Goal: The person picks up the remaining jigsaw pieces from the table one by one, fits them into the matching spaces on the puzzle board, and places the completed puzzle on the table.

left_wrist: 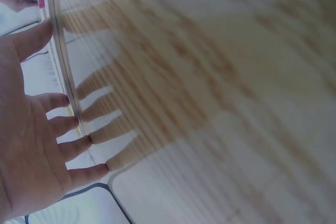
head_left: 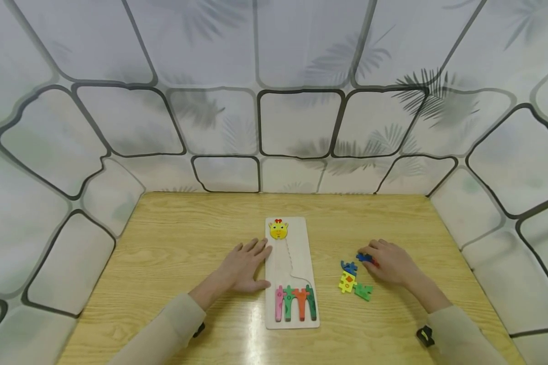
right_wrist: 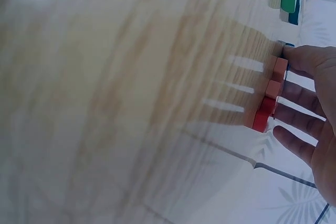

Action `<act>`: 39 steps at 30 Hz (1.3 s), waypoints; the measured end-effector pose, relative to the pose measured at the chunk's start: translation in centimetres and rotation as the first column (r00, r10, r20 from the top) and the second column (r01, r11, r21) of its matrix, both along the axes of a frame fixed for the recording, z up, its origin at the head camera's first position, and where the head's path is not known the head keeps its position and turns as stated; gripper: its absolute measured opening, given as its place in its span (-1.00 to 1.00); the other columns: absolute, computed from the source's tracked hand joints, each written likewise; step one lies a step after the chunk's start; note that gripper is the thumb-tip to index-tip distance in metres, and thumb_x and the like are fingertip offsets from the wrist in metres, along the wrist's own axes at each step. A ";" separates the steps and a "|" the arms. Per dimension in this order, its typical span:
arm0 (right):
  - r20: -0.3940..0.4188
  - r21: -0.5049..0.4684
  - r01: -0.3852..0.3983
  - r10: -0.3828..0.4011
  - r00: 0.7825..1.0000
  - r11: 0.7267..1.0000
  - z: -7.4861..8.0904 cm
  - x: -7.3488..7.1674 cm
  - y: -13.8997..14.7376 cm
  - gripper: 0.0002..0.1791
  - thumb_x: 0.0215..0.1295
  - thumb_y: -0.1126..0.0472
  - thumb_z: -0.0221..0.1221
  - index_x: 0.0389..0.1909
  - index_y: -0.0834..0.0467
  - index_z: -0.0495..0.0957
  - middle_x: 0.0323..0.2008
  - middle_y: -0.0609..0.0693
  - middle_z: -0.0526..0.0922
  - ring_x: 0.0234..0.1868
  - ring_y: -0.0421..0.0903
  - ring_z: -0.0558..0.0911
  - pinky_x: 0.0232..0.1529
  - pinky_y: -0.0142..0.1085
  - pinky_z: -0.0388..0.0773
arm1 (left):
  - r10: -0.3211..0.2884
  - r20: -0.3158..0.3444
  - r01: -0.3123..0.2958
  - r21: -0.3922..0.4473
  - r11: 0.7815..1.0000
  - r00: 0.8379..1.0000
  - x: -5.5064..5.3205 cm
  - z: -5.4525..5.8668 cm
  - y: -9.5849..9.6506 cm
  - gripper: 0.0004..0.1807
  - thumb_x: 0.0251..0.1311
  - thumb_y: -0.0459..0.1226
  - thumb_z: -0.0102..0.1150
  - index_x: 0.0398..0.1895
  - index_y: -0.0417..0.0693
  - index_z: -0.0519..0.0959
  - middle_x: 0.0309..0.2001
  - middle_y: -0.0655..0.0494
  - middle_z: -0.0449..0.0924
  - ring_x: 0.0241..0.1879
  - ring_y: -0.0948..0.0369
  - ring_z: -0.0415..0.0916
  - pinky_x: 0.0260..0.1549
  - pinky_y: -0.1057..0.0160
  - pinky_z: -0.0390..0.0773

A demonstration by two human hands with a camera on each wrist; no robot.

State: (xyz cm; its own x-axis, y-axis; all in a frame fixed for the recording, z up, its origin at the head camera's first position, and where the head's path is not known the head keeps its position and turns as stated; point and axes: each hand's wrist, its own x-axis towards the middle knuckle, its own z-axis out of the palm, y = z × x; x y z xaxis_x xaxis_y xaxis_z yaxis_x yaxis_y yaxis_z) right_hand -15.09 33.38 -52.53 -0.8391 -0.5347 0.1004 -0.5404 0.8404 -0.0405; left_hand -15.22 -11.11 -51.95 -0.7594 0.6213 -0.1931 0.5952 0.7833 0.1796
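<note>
The giraffe puzzle board [head_left: 301, 253] lies on the surface [head_left: 196, 223], long axis front to back — spread left hand [head_left: 243, 266] touching its left edge; right hand [head_left: 388, 261], well rightward, pinches a red puzzle piece [right_wrist: 271, 95].

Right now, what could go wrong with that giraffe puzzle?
The left hand touches the edge of the board, so a stray push might slide it. The right hand is near the loose yellow piece and loose green piece, and could knock them askew.
</note>
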 end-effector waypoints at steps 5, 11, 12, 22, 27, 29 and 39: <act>0.014 0.005 0.007 -0.007 1.000 1.000 0.2 -0.3 -0.2 -0.69 0.33 0.09 0.40 0.04 0.08 0.74 -0.27 -0.08 0.64 -0.38 -0.23 0.40 -0.37 -0.25 0.43 | 0.007 0.007 -0.007 -0.004 1.000 1.000 0.0 0.1 0.1 0.05 0.29 0.37 0.08 0.69 0.01 0.15 0.71 -0.08 0.06 0.67 -0.18 0.11 0.53 -0.33 0.29; 0.017 0.024 0.014 -0.015 1.000 1.000 0.2 -0.8 -0.5 -0.67 0.35 0.05 0.39 0.06 0.09 0.74 -0.28 -0.07 0.64 -0.38 -0.20 0.45 -0.35 -0.21 0.48 | 0.003 0.005 -0.003 -0.012 1.000 1.000 -0.1 0.3 0.2 0.05 0.30 0.38 0.07 0.70 0.01 0.14 0.72 -0.07 0.05 0.67 -0.17 0.11 0.53 -0.33 0.30; 0.014 0.025 0.016 -0.016 1.000 1.000 0.2 -0.9 -0.6 -0.67 0.35 0.05 0.39 0.06 0.08 0.74 -0.28 -0.06 0.64 -0.37 -0.18 0.47 -0.34 -0.19 0.50 | 0.001 0.001 -0.001 -0.013 1.000 1.000 -0.1 0.3 0.2 0.05 0.30 0.38 0.07 0.70 0.01 0.14 0.71 -0.07 0.06 0.67 -0.17 0.11 0.53 -0.33 0.30; -0.002 0.028 0.013 -0.013 1.000 1.000 -0.4 -1.7 -0.8 -0.67 0.36 -0.01 0.39 0.05 0.05 0.74 -0.27 -0.06 0.67 -0.29 -0.08 0.60 -0.11 0.05 0.63 | 0.007 0.006 -0.006 -0.006 1.000 1.000 0.1 0.1 0.1 0.05 0.28 0.37 0.09 0.69 0.02 0.15 0.71 -0.09 0.06 0.67 -0.18 0.10 0.54 -0.35 0.28; 0.004 0.049 0.012 -0.012 1.000 0.999 -0.5 -2.2 -1.1 -0.64 0.40 -0.04 0.35 0.08 0.05 0.72 -0.23 -0.05 0.69 -0.25 -0.04 0.64 -0.15 0.02 0.62 | 0.007 -0.003 -0.007 -0.006 1.000 1.000 0.1 0.0 0.1 0.05 0.27 0.36 0.11 0.69 0.01 0.16 0.71 -0.09 0.07 0.67 -0.17 0.11 0.54 -0.34 0.28; 0.004 0.060 0.015 -0.015 1.000 0.998 -0.5 -2.4 -1.2 -0.64 0.40 -0.06 0.35 0.09 0.05 0.72 -0.23 -0.05 0.70 -0.25 -0.05 0.64 -0.17 0.01 0.61 | 0.004 -0.007 -0.004 -0.007 1.000 1.000 0.1 0.0 0.1 0.06 0.27 0.37 0.11 0.69 0.00 0.16 0.71 -0.09 0.07 0.66 -0.17 0.12 0.53 -0.34 0.28; -0.010 0.071 0.013 -0.012 1.000 0.997 -0.2 -3.0 -1.8 -0.63 0.38 -0.05 0.37 0.07 0.07 0.73 -0.24 -0.03 0.70 -0.27 -0.03 0.67 -0.22 -0.03 0.63 | -0.015 -0.047 0.014 -0.030 0.999 0.999 0.1 0.1 0.0 0.05 0.29 0.39 0.08 0.69 0.01 0.17 0.70 -0.09 0.11 0.64 -0.17 0.18 0.49 -0.31 0.36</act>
State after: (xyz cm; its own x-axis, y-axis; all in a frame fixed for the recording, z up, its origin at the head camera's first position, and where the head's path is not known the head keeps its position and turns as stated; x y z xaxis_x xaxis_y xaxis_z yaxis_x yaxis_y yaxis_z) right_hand -18.11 31.59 -52.74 -0.8449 -0.5302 0.0707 -0.5299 0.8477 0.0246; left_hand -15.15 -11.10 -51.88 -0.7593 0.6267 -0.1751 0.6136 0.7792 0.1280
